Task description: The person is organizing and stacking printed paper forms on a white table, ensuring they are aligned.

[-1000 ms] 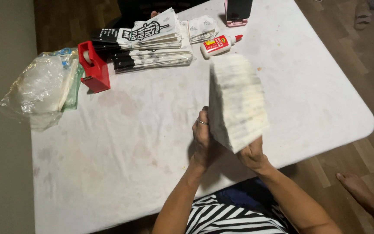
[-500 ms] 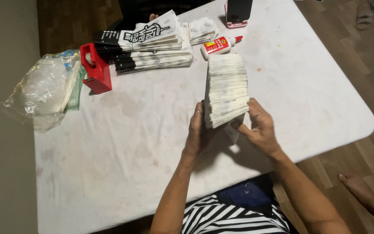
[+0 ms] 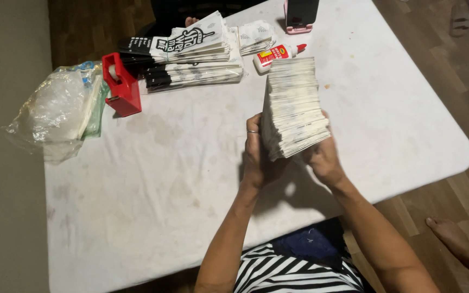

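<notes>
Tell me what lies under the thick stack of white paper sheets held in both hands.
Under the thick stack of white paper sheets, gripped by the left hand and right hand, shows only the white table. The spot directly beneath is hidden by stack and hands.

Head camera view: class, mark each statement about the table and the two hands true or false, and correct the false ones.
1. Both hands hold the thick stack of paper pieces. True: the left hand and right hand grip it from either side.
2. The red tape dispenser sits beside the right hand. False: it stands far off, near the clear plastic bag.
3. A glue bottle lies on the white table. True.
4. The left hand wears a ring. True.
5. The black-and-white printed bags lie in the person's lap. False: they are piled on the table's far side.
</notes>
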